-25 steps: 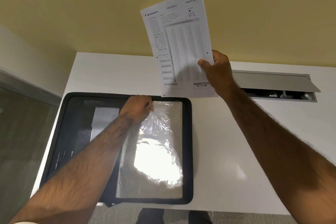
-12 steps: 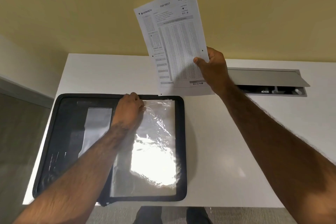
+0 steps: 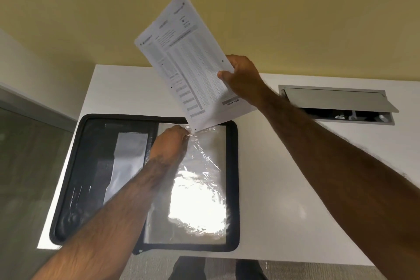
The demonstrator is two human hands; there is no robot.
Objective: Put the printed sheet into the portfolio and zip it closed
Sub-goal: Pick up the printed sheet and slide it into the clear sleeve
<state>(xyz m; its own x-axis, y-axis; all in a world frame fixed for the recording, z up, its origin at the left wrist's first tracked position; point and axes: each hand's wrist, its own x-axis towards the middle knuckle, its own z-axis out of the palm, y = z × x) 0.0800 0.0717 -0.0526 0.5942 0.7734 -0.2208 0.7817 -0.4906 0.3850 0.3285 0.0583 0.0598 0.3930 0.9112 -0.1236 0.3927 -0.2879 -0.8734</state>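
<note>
Pinching the printed sheet (image 3: pixel 193 63) in our right hand (image 3: pixel 243 77), left hand (image 3: pixel 169 143) pinching the plastic sleeve (image 3: pixel 200 177) open; a tilted corner could snag and crumple.

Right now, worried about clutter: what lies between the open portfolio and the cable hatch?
Head view: bare white table, crossed above only by the right hand's forearm, between portfolio and hatch.

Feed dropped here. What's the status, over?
Left hand pinching clear sleeve open. Right hand gripping printed sheet, corner at sleeve mouth. Portfolio unzipped, flat. Nothing blocking.
</note>
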